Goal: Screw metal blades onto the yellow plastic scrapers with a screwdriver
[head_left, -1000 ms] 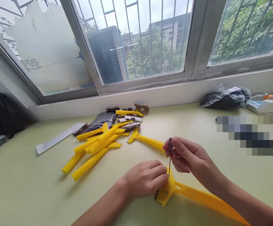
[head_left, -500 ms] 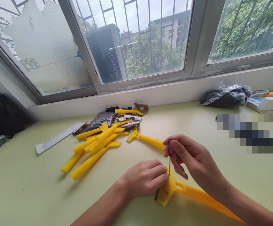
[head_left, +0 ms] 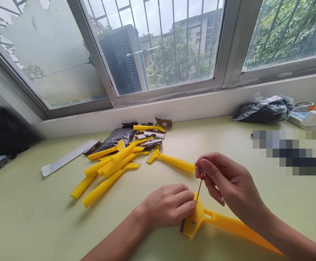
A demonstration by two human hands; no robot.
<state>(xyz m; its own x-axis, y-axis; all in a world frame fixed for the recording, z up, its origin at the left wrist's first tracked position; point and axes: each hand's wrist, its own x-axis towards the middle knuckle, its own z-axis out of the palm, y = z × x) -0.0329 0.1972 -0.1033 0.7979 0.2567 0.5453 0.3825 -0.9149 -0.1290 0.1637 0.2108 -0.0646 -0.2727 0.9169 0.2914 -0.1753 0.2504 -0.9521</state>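
Pinching a slim metal-shafted screwdriver point(head_left: 199, 189), the right hand point(head_left: 227, 181) arches inward, lower right. Knuckles up, the left hand point(head_left: 169, 204) grips a broad-headed yellow plastic scraper point(head_left: 197, 218).

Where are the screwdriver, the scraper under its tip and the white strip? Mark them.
Screwdriver point(head_left: 199, 188), head view: metal shaft.
Scraper point(head_left: 227, 223), head view: yellow handle.
White strip point(head_left: 69, 157), head view: middle.
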